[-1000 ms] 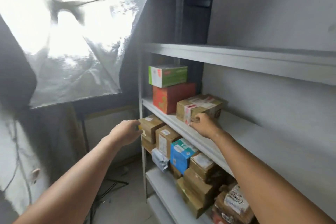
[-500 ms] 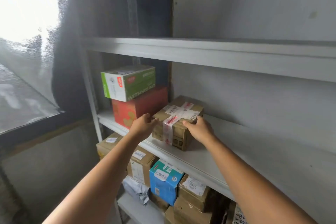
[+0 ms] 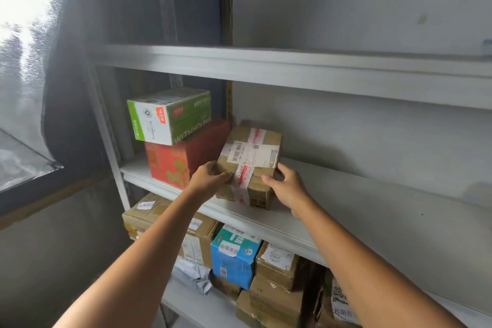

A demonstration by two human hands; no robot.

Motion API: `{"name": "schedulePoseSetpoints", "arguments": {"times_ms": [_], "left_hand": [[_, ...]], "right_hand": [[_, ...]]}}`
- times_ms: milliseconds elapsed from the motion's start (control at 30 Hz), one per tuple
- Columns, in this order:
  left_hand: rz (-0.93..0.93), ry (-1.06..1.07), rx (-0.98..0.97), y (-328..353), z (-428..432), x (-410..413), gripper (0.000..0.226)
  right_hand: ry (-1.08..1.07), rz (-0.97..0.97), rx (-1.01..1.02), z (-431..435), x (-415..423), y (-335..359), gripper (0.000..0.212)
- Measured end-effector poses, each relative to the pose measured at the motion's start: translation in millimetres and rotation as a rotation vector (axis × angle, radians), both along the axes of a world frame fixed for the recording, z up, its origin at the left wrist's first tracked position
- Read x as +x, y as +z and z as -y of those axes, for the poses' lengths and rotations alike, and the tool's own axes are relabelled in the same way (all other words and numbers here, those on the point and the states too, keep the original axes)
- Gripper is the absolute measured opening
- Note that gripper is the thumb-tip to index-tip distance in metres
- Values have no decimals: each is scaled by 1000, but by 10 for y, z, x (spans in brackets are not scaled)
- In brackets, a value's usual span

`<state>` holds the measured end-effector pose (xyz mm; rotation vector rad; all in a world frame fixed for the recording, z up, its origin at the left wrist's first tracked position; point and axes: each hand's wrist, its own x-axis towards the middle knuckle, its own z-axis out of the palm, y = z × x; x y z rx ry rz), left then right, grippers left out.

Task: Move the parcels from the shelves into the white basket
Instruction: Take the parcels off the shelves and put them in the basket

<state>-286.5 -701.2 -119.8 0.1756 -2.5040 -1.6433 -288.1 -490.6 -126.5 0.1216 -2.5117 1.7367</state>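
Note:
A brown cardboard parcel (image 3: pixel 253 157) with red-and-white tape and a barcode label is tilted up at its front on the middle shelf (image 3: pixel 346 202). My left hand (image 3: pixel 206 180) grips its left front corner, and my right hand (image 3: pixel 288 188) grips its right side. To its left a green-and-white box (image 3: pixel 170 114) sits on a red box (image 3: pixel 181 157). On the shelf below lie several parcels, among them a blue box (image 3: pixel 234 255) and brown cartons (image 3: pixel 277 263). The white basket is not in view.
An upper shelf (image 3: pixel 292 69) runs above the parcel. The shelf's left post (image 3: pixel 106 128) stands at the left, beside a bright softbox light (image 3: pixel 24 48). A grey wall backs the shelves. To the right of my hands the middle shelf is bare.
My left hand moved from beside the shelf post onto the parcel's left corner. Both hands now hold the parcel, and it has tipped up and shifted toward the shelf's front edge.

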Motion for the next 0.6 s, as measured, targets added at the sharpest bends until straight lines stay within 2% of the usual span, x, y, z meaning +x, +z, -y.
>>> {"name": "schedulePoseSetpoints", "arguments": {"times_ms": [167, 267, 433, 500, 600], "left_hand": [[-51, -41, 75, 34, -304, 519, 17], [-149, -46, 72, 16, -630, 873, 21], [-217, -126, 188, 112, -1154, 1216, 46], [-267, -172, 167, 167, -1307, 1304, 55], [-331, -224, 169, 264, -1449, 1402, 65]], "right_hand": [[60, -106, 16, -360, 482, 1, 63], [32, -148, 40, -608, 779, -21, 66], [-67, -220, 70, -1006, 1111, 103, 65], [-128, -217, 60, -1139, 1176, 187, 64], [-117, -159, -72, -1332, 1212, 294, 63]]}}
